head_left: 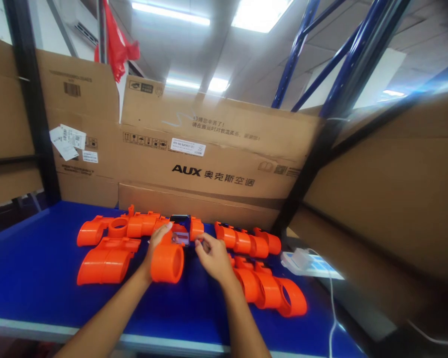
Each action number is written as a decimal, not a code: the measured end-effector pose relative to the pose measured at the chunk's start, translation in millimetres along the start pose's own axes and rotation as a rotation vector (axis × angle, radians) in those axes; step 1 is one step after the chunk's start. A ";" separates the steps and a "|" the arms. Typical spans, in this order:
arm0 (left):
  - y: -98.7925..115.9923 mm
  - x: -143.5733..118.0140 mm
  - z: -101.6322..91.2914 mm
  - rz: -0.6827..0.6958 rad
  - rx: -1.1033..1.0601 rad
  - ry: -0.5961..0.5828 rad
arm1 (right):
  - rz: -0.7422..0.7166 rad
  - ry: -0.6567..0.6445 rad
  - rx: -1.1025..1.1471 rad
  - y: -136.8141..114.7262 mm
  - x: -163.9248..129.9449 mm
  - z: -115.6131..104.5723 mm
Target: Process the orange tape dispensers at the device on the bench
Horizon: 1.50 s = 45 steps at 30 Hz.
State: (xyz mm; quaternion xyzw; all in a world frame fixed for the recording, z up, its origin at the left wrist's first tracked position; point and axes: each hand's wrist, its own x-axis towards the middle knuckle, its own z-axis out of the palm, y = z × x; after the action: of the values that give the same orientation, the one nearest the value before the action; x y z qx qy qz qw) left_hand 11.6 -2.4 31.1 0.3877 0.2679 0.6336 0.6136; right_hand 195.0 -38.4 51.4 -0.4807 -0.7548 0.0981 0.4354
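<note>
My left hand is wrapped round an orange plastic ring-shaped part, whose round opening faces right. Just to the right, my right hand has its fingers curled together in a pinch; whatever they hold, if anything, is too small to make out. Beyond both hands stands a dark object with a shiny, screen-like face, partly hidden by the held part. Another orange ring part is right beside it, close to my right fingertips.
More orange parts lie in rows on the blue tabletop, at left and right. A cardboard sheet walls off the back. At the right edge are a white power strip, its cable and a dark metal post.
</note>
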 end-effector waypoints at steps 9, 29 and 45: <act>2.3 -12.1 11.9 0.071 0.164 -0.118 | -0.096 0.212 0.030 -6.0 3.2 7.8; -7.1 -11.8 11.4 0.075 0.271 -0.101 | -0.293 0.198 -0.214 2.8 -1.6 19.1; -7.8 -6.0 12.9 -0.089 -0.017 0.039 | -0.338 0.091 -0.263 7.7 -1.2 15.6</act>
State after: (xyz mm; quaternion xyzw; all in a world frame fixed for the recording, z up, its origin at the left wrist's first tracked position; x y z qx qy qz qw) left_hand 26.3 -9.2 30.9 0.3578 0.2913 0.6152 0.6392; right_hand 188.4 -31.3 37.0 -0.4041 -0.8104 -0.0975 0.4128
